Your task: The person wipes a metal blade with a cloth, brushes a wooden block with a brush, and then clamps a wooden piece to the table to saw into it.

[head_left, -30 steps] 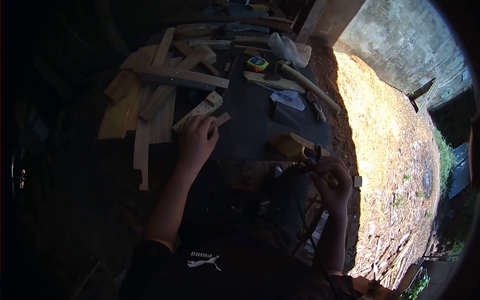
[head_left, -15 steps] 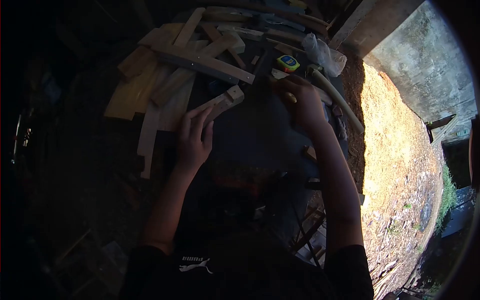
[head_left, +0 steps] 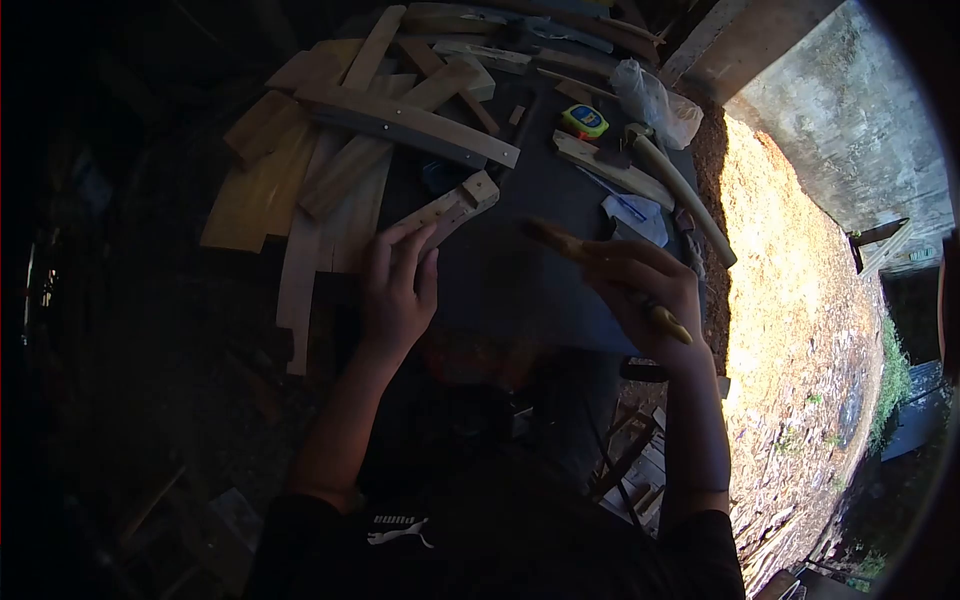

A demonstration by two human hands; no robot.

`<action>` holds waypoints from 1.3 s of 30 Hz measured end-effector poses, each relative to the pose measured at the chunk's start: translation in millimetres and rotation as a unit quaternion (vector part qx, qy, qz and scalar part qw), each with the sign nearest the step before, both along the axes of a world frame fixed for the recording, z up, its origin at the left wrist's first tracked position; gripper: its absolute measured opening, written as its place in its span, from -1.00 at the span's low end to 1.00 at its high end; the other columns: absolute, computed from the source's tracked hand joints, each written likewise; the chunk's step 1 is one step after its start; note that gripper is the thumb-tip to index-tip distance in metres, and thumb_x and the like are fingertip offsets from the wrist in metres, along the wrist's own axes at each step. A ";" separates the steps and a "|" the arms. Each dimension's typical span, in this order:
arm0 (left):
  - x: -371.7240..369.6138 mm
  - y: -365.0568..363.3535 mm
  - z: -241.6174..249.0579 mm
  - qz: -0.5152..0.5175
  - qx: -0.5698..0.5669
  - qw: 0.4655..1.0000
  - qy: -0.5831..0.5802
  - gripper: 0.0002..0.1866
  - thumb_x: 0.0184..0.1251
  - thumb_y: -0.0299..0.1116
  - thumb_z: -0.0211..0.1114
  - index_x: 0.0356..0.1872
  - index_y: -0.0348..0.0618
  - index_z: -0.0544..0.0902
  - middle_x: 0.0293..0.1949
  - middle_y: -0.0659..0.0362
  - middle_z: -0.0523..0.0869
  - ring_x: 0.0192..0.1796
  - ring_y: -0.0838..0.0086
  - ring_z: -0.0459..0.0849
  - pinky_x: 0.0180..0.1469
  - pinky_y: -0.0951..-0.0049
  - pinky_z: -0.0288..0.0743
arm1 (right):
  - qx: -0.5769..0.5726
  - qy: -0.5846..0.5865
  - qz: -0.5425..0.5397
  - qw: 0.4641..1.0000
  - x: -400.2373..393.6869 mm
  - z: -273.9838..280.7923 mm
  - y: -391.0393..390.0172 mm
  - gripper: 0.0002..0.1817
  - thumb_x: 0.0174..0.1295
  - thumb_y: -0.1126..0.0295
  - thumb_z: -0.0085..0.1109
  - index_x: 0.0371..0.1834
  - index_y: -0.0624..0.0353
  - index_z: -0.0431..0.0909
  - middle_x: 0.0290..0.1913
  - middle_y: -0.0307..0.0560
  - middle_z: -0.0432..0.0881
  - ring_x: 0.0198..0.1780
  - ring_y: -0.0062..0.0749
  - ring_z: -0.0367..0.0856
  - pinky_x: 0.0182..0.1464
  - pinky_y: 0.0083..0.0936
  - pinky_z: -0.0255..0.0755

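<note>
My left hand is closed round the near end of a short wooden block, which has a notch close to its far end and rests on the dark tabletop. Over the right part of the table, my right hand grips a tool with a yellowish wooden handle. The tool's dark far end points left toward the block, with a gap between them; its exact shape is too dim to make out. The handle's rear end shows below my fingers.
Wooden boards are piled at the left, with a long drilled bar across them. Beyond my right hand lie a yellow tape measure, a white paper, a plastic bag and a long rounded stick.
My right hand has moved down and to the right, away from the block, uncovering the paper and a wood strip. The tool now shows more clearly. My left hand stays on the block.
</note>
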State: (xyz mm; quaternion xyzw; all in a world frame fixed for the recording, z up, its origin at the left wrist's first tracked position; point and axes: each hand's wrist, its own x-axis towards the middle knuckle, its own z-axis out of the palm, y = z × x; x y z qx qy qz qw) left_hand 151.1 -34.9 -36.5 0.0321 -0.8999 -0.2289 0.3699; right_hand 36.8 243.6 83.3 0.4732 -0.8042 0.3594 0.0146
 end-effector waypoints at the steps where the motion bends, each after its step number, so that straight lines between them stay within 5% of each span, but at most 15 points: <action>1: -0.4 -0.2 0.9 -0.010 0.003 1.000 -0.004 -0.64 0.48 -0.44 0.34 0.25 -0.17 0.64 0.08 0.01 0.60 0.14 0.07 0.67 0.14 0.15 0.57 | 0.012 0.036 -0.029 0.999 -13.9 -13.6 -3.1 -0.81 0.20 0.38 0.43 -0.12 0.07 0.80 0.01 -0.02 0.78 0.00 -0.20 0.81 0.02 -0.31 0.70; 5: 1.4 -5.0 -0.5 -0.035 0.008 0.999 -0.006 -0.65 0.49 -0.43 0.34 0.25 -0.16 0.64 0.06 0.03 0.60 0.12 0.09 0.66 0.14 0.14 0.55 | 0.160 0.157 -0.010 0.974 34.9 -29.2 -2.7 -0.84 0.18 0.43 0.44 -0.16 0.11 0.79 0.02 -0.01 0.80 -0.04 -0.22 0.82 -0.02 -0.34 0.71; 8: 1.9 -6.6 -2.9 -0.026 0.008 1.000 0.013 -0.66 0.50 -0.42 0.33 0.24 -0.15 0.65 0.05 0.04 0.59 0.10 0.11 0.66 0.12 0.14 0.55 | 0.070 0.043 0.053 0.995 82.2 -16.0 10.9 -0.87 0.18 0.43 0.45 -0.21 0.10 0.77 0.04 -0.04 0.80 -0.05 -0.18 0.82 -0.05 -0.33 0.71; 11: 6.0 -6.0 -4.8 -0.020 0.015 1.000 0.012 -0.67 0.51 -0.41 0.33 0.23 -0.15 0.66 0.05 0.05 0.58 0.09 0.12 0.65 0.11 0.15 0.54 | 0.022 0.010 -0.042 0.999 80.4 -1.2 14.7 -0.86 0.18 0.42 0.44 -0.19 0.07 0.77 0.04 -0.08 0.80 -0.08 -0.17 0.81 -0.08 -0.31 0.69; 16: 4.2 -11.0 -7.4 -0.049 0.009 0.998 0.026 -0.67 0.51 -0.40 0.33 0.23 -0.14 0.66 0.04 0.06 0.57 0.08 0.14 0.64 0.12 0.14 0.53 | 0.160 0.152 -0.127 0.967 75.9 -16.7 12.8 -0.79 0.09 0.48 0.51 -0.19 0.08 0.77 -0.06 -0.04 0.82 -0.09 -0.14 0.82 -0.09 -0.28 0.68; 20: 10.7 -11.7 -1.6 -0.041 0.022 0.999 0.017 -0.67 0.51 -0.41 0.33 0.24 -0.14 0.66 0.03 0.08 0.56 0.08 0.16 0.63 0.12 0.13 0.51 | 0.034 -0.029 -0.100 0.994 115.3 2.2 4.9 -0.82 0.13 0.59 0.51 -0.20 0.18 0.78 -0.09 0.05 0.81 -0.09 -0.16 0.84 -0.03 -0.37 0.71; 26: 8.8 -11.6 -1.5 -0.052 0.020 0.998 0.026 -0.65 0.47 -0.44 0.35 0.23 -0.15 0.66 0.03 0.10 0.55 0.08 0.20 0.61 0.17 0.12 0.47 | -0.013 0.079 -0.207 0.975 30.9 -15.7 -35.0 -0.79 0.18 0.62 0.42 -0.14 0.12 0.78 -0.03 -0.03 0.80 -0.10 -0.19 0.83 -0.09 -0.37 0.68; 32: 12.5 -11.6 3.1 -0.043 0.028 0.999 0.004 -0.66 0.46 -0.45 0.36 0.22 -0.16 0.67 0.01 0.11 0.54 0.07 0.21 0.61 0.18 0.11 0.46 | 0.119 0.180 -0.139 0.967 -35.0 -46.9 -38.4 -0.73 0.10 0.55 0.44 -0.11 0.06 0.76 0.02 -0.16 0.77 -0.07 -0.13 0.78 -0.06 -0.27 0.67; 39: 7.3 -11.7 8.9 -0.030 -0.013 0.999 -0.031 -0.66 0.48 -0.42 0.35 0.23 -0.15 0.67 0.01 0.10 0.55 0.07 0.20 0.61 0.17 0.13 0.47 | 0.038 -0.081 0.024 0.996 55.5 12.7 -25.3 -0.84 0.13 0.51 0.50 -0.23 0.04 0.81 -0.09 -0.14 0.82 -0.12 -0.36 0.84 -0.13 -0.41 0.71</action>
